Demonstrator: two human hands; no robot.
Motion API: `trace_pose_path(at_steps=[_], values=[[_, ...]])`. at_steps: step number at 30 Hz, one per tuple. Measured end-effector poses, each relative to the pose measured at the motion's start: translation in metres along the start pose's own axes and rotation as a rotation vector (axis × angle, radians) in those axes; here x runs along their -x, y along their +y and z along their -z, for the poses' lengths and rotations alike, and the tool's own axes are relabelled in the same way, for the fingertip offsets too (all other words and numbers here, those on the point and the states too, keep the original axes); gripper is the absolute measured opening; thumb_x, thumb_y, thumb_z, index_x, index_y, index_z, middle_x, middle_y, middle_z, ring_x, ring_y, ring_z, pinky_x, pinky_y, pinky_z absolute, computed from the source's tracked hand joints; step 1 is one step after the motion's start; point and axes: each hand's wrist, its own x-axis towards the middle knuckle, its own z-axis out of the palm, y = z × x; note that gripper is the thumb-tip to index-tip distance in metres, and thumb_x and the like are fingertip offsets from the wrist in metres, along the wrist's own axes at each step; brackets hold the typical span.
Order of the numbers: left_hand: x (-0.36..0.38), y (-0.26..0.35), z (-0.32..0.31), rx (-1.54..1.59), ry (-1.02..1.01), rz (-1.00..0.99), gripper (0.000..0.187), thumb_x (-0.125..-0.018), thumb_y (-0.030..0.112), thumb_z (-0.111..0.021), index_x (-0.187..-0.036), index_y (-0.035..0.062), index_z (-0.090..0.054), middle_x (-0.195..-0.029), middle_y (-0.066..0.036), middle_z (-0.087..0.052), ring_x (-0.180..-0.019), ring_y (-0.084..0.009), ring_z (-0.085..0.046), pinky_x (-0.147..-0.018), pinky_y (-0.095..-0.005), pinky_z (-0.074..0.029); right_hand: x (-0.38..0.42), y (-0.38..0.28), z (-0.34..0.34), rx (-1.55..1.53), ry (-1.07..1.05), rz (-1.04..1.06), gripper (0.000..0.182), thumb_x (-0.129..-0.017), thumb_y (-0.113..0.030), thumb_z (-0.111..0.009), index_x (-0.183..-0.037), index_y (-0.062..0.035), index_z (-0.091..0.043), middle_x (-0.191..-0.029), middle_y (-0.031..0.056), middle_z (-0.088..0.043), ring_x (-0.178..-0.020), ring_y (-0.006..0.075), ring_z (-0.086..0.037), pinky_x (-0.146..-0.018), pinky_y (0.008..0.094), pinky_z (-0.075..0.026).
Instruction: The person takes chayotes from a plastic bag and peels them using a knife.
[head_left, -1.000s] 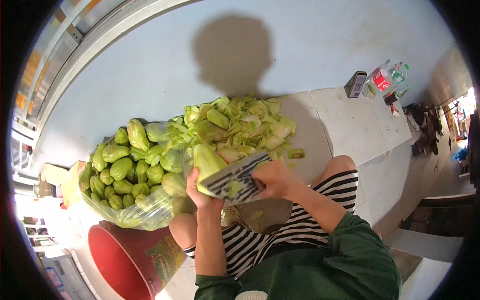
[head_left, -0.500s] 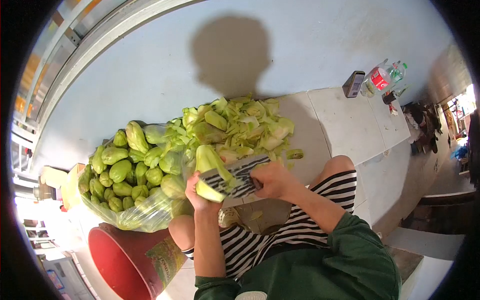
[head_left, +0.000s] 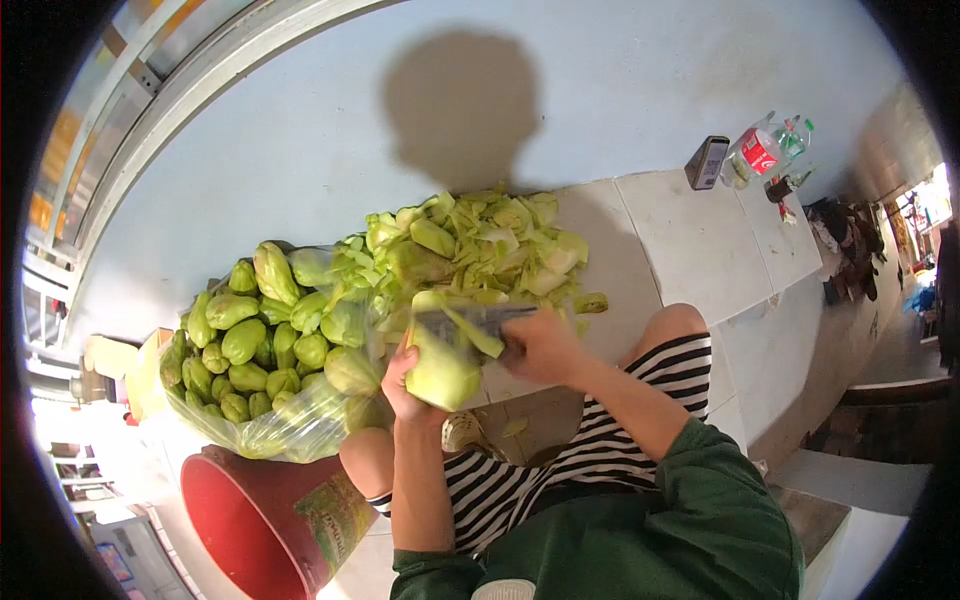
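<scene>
My left hand [head_left: 403,388] is closed round a large, partly peeled chayote [head_left: 442,372], holding it above my lap. In my right hand [head_left: 548,345] is a broad-bladed knife [head_left: 485,315], blurred by motion, its blade against the upper part of the chayote. A strip of green peel [head_left: 474,334] hangs across the blade. Just beyond my hands lies a heap of peelings [head_left: 490,245]. Whole green chayotes [head_left: 240,342] fill a clear plastic bag [head_left: 280,438] to the left.
A red bucket [head_left: 250,530] lies tipped at the lower left, its mouth facing left. Against the pale wall [head_left: 640,90] on the right stand a phone [head_left: 707,162] and plastic bottles [head_left: 757,155]. White tiles [head_left: 690,225] cover the surface before me.
The knife has moved up from across the chayote's lower part to its upper end, its flat face less visible. The chayote has shifted slightly right, and a peel strip now lies over the blade.
</scene>
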Motion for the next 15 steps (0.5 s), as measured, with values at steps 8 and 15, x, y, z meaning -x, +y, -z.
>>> trace_pose_path(at_steps=[8,15], values=[[0.001,0.008,-0.028,0.178,0.119,-0.067,0.058,-0.084,0.033,-0.053,-0.132,0.0006,-0.045,-0.12,-0.022,-0.057,-0.101,-0.0348,-0.06,-0.087,-0.0466,-0.05,-0.004,0.011,0.01,-0.022,-0.052,-0.171,0.023,-0.068,-0.019,-0.069,-0.067,-0.0018,-0.053,-0.057,0.0146,-0.054,-0.053,0.0317,-0.055,-0.054,0.0402,-0.044],[-0.007,0.005,-0.019,0.171,0.106,-0.101,0.058,-0.087,0.037,-0.051,-0.13,-0.003,-0.045,-0.119,-0.021,-0.057,-0.107,-0.0326,-0.057,-0.093,-0.0453,-0.048,0.01,0.0,-0.004,0.059,0.034,0.434,0.028,-0.051,-0.014,-0.071,-0.065,-0.0077,-0.047,-0.058,0.0061,-0.047,-0.052,0.0262,-0.053,-0.048,0.0379,-0.042]])
